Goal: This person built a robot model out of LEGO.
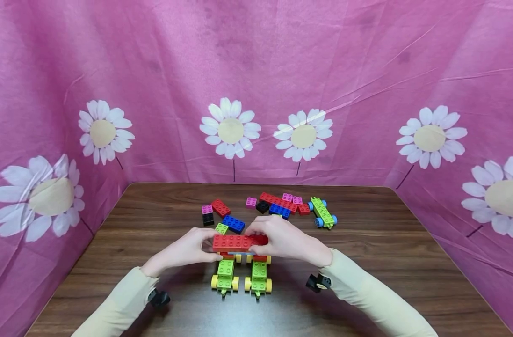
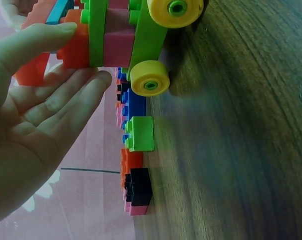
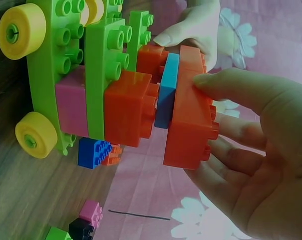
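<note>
Two wheeled toy vehicles with light-green bases and yellow wheels [image 1: 268, 285] stand side by side. On each, a pink brick [image 3: 72, 102], a green plate [image 3: 94, 85] and a red brick [image 3: 128, 107] are stacked. Above them lies a row of red bricks [image 1: 231, 242] with a light-blue plate [image 3: 168, 90] under it, close over the lower red studs. My right hand [image 1: 281, 238] grips the row's right end, thumb on the near side and fingers behind. My left hand [image 1: 193, 248] pinches the left stack's red brick [image 2: 75, 45] between thumb and fingers.
Behind the vehicles lie loose blue [image 1: 233, 224], black [image 1: 207, 219], pink [image 1: 250, 201] and red bricks [image 1: 220, 207]. A green wheeled base with blue wheels [image 1: 322, 213] stands at the back right. A pink cloth with daisies [image 1: 256, 70] hangs around the wooden table [image 1: 386, 262].
</note>
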`<state>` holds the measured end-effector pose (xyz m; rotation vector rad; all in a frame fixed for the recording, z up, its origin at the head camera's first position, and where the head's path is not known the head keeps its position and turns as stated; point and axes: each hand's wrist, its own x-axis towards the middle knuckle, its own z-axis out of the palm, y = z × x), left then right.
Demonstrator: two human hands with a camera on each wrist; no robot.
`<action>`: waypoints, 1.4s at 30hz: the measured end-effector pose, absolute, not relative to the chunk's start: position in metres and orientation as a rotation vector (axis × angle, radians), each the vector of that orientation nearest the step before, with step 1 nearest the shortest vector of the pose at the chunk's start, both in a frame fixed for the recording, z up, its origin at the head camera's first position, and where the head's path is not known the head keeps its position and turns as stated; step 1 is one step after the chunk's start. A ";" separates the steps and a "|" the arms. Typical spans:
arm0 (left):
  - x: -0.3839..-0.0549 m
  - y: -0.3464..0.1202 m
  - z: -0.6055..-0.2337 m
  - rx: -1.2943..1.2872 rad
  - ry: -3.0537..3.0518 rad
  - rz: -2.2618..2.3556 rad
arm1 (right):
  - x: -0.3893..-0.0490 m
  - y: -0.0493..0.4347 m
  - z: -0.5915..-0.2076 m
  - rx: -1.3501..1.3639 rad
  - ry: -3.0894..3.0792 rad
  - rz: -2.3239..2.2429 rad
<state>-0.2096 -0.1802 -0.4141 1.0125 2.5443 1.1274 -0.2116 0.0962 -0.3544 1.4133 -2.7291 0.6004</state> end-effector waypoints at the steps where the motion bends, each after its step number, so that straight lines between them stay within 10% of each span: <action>1: -0.210 -0.180 -0.414 1.005 2.545 1.129 | -0.212 0.096 -0.355 1.412 -2.733 0.597; 42: -0.219 -0.139 -0.416 0.943 2.723 1.053 | -0.223 0.130 -0.354 1.341 -2.796 0.614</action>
